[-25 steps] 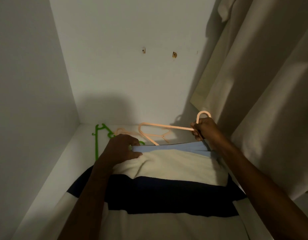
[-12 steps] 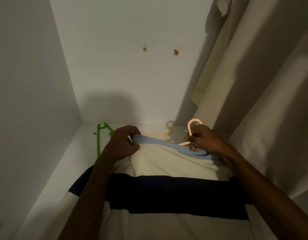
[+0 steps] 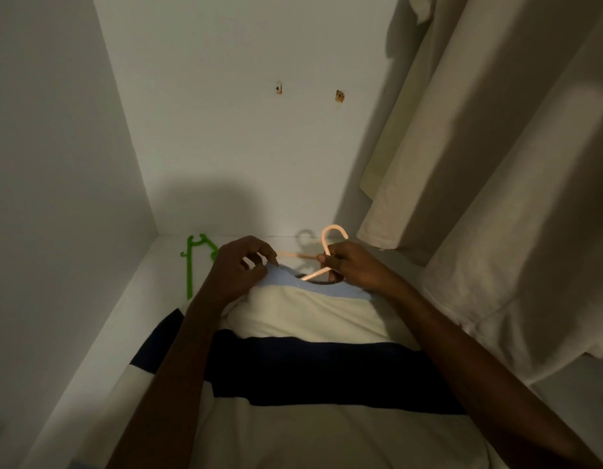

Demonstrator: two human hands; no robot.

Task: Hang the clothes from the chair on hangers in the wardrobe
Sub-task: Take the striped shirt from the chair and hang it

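A striped shirt [image 3: 310, 319], cream and navy with a light blue collar, lies on the white wardrobe floor [image 3: 158, 286]. My left hand [image 3: 241, 267] pinches the left side of the blue collar. My right hand [image 3: 351, 265] grips the neck of a peach hanger [image 3: 330, 240] just below its hook. One arm of that hanger slants down into the shirt's neck opening; the rest of it is hidden under the cloth.
A green hanger [image 3: 190, 265] lies at the back left of the floor, and another peach hanger [image 3: 293, 254] lies behind the hands. Cream garments [image 3: 479, 198] hang close on the right. White wardrobe walls close in at the left and back.
The peach hanger has dropped from above the shirt into the neck opening. My right hand has moved left and down with it. My left hand has shifted its pinch on the collar.
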